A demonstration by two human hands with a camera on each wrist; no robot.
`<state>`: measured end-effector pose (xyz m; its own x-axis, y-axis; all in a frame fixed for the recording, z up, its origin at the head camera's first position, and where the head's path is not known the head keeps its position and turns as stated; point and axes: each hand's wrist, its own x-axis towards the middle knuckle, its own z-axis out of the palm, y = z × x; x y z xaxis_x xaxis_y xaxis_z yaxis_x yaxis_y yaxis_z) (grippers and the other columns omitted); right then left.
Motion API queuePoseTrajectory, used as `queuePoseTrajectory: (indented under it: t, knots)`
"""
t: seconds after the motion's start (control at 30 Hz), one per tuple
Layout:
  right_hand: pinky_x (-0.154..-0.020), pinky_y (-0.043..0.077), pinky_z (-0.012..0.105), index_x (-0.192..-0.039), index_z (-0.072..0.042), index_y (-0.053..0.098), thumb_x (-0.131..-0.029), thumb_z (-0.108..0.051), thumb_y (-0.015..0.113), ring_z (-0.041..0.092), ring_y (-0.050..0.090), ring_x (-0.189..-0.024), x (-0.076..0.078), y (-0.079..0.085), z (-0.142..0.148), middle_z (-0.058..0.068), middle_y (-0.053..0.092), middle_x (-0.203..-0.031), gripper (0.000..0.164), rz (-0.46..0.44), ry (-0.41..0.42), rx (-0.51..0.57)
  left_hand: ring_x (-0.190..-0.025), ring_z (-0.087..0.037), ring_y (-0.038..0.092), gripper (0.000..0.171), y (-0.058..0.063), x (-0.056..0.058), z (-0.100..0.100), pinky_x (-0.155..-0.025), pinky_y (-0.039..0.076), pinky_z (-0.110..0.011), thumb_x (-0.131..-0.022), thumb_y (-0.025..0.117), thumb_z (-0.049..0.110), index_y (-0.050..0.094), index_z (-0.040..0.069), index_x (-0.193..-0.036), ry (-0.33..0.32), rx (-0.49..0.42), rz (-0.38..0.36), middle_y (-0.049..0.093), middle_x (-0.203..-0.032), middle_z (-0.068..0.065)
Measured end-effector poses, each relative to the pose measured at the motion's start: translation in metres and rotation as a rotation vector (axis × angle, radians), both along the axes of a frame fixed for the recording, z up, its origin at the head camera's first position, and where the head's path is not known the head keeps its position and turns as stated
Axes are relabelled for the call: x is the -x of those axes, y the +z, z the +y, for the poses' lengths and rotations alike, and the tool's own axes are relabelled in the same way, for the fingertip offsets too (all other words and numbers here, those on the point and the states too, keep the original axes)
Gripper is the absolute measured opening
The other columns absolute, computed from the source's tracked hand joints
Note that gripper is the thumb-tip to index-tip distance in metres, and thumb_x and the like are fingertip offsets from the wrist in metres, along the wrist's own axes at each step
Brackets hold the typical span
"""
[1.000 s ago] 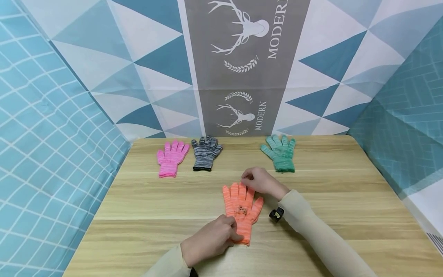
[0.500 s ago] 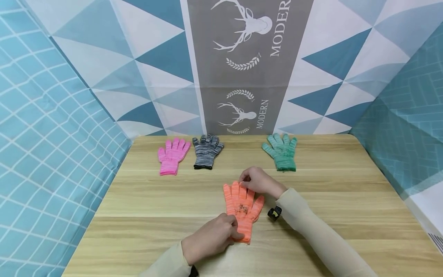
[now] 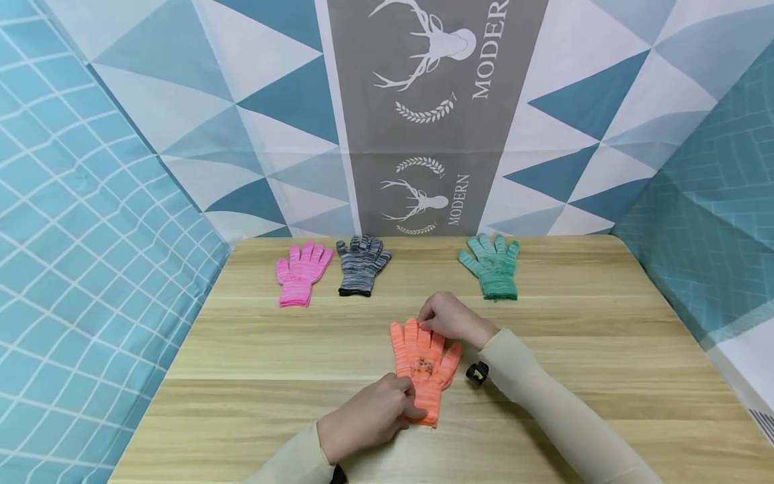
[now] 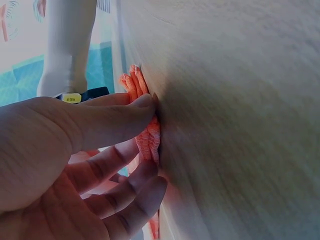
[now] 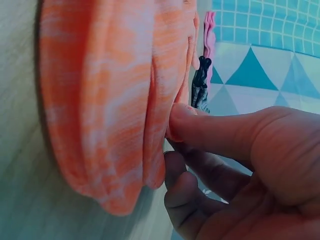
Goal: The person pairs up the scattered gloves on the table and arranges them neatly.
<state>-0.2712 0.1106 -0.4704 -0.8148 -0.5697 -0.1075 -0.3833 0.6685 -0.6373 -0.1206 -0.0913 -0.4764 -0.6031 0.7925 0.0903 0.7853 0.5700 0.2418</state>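
An orange knit glove [image 3: 431, 386] lies flat on the wooden table, fingers away from me, with a dark speckled patch [image 3: 422, 366] on its middle. At the cuff, my left hand [image 3: 370, 413] pinches the lower left edge; in the left wrist view its thumb and fingers close around the bunched orange fabric [image 4: 150, 142]. My right hand [image 3: 453, 316] is at the glove's far end. Seen from the right wrist, its thumb and index finger pinch the tip of one glove finger [image 5: 172, 75], while the other orange fingers lie alongside.
Along the back of the table [image 3: 260, 349] lie a pink glove [image 3: 302, 272], a grey-black striped glove [image 3: 359, 267] and a green glove [image 3: 496, 269]. A patterned cloth [image 3: 417, 121] hangs behind, with blue cloths at both sides. My right wrist carries a black band [image 3: 478, 372].
The head view has shifted slightly. Both hands keep their places on the orange glove, the right wrist turning only a little; the other gloves stay put.
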Motion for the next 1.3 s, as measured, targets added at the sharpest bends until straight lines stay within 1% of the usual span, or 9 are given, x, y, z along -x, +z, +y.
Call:
queuePoseTrajectory:
  t: [0.13, 0.23, 0.33, 0.5, 0.6, 0.83, 1.03, 1.23, 1.3]
  knots:
    - [-0.062, 0.051, 0.026, -0.095, -0.006, 0.08, -0.095, 0.0, 0.068, 0.01, 0.062, -0.071, 0.002, -0.001, 0.0, 0.005, 0.075, -0.091, 0.014, -0.03, -0.023, 0.009, -0.078, -0.004, 0.053, 0.022, -0.001, 0.0, 0.0, -0.074, 0.042, -0.015, -0.08, 0.085, 0.014, 0.081, 0.029, -0.095, 0.012, -0.007, -0.013, 0.061, -0.088, 0.008]
    - [-0.066, 0.05, 0.028, -0.1, -0.005, 0.077, -0.095, 0.003, 0.065, 0.013, 0.059, -0.074, 0.003, -0.001, 0.001, 0.006, 0.073, -0.093, 0.015, -0.038, -0.011, -0.022, -0.078, -0.003, 0.052, 0.021, -0.001, 0.0, 0.001, -0.074, 0.042, -0.015, -0.08, 0.086, 0.015, 0.082, 0.028, -0.095, 0.019, -0.01, -0.026, 0.061, -0.087, 0.008]
    - [-0.07, 0.05, 0.029, -0.103, -0.004, 0.076, -0.096, 0.006, 0.06, 0.014, 0.059, -0.08, 0.004, 0.0, 0.002, 0.009, 0.073, -0.098, 0.02, -0.034, 0.014, -0.063, -0.078, -0.003, 0.052, 0.02, -0.001, 0.0, 0.001, -0.073, 0.043, -0.016, -0.079, 0.087, 0.016, 0.081, 0.029, -0.093, 0.01, 0.0, -0.006, 0.059, -0.086, 0.009]
    - [-0.062, 0.042, 0.028, -0.096, -0.006, 0.076, -0.098, 0.004, 0.053, 0.015, 0.05, -0.068, 0.005, 0.004, 0.002, 0.008, 0.071, -0.09, 0.025, -0.064, 0.013, -0.056, -0.078, -0.004, 0.053, 0.019, -0.001, 0.0, 0.001, -0.073, 0.045, -0.018, -0.078, 0.087, 0.018, 0.078, 0.03, -0.088, -0.01, 0.021, 0.035, 0.057, -0.085, 0.009]
    - [-0.061, 0.043, 0.028, -0.094, -0.008, 0.076, -0.097, 0.001, 0.057, 0.014, 0.052, -0.067, 0.006, 0.006, 0.001, 0.005, 0.07, -0.088, 0.021, -0.069, -0.007, -0.051, -0.078, -0.004, 0.054, 0.018, -0.001, 0.001, 0.001, -0.074, 0.045, -0.018, -0.078, 0.087, 0.017, 0.078, 0.03, -0.087, -0.009, 0.03, 0.04, 0.058, -0.085, 0.009]
    - [-0.073, 0.056, 0.032, -0.093, -0.01, 0.077, -0.095, -0.002, 0.068, 0.013, 0.066, -0.082, 0.01, 0.008, -0.001, 0.003, 0.073, -0.091, 0.011, -0.068, -0.029, -0.065, -0.083, -0.005, 0.055, 0.019, 0.001, 0.0, 0.001, -0.075, 0.046, -0.016, -0.083, 0.085, 0.017, 0.082, 0.03, -0.095, 0.028, 0.042, -0.006, 0.062, -0.091, 0.008]
    - [-0.074, 0.057, 0.031, -0.093, -0.008, 0.078, -0.091, -0.003, 0.075, 0.013, 0.067, -0.082, 0.01, 0.006, 0.0, 0.002, 0.074, -0.088, 0.006, -0.045, -0.039, -0.031, -0.082, -0.005, 0.053, 0.019, 0.0, 0.0, 0.002, -0.074, 0.044, -0.016, -0.083, 0.085, 0.019, 0.082, 0.033, -0.096, 0.008, 0.049, 0.019, 0.061, -0.09, 0.008]
    - [-0.07, 0.058, 0.031, -0.092, -0.006, 0.079, -0.09, -0.006, 0.078, 0.013, 0.067, -0.079, 0.013, 0.003, 0.0, 0.004, 0.074, -0.088, 0.002, -0.015, -0.111, 0.019, -0.081, -0.005, 0.053, 0.019, 0.0, 0.001, 0.002, -0.074, 0.044, -0.017, -0.083, 0.085, 0.02, 0.082, 0.034, -0.095, -0.008, 0.06, 0.051, 0.061, -0.09, 0.008]
    - [-0.069, 0.057, 0.031, -0.09, -0.005, 0.078, -0.09, -0.006, 0.078, 0.012, 0.066, -0.076, 0.014, 0.001, 0.001, 0.003, 0.073, -0.086, 0.001, -0.005, -0.137, 0.024, -0.08, -0.006, 0.052, 0.016, 0.0, 0.001, 0.002, -0.073, 0.043, -0.016, -0.085, 0.084, 0.022, 0.082, 0.034, -0.095, -0.011, 0.059, 0.065, 0.061, -0.089, 0.008]
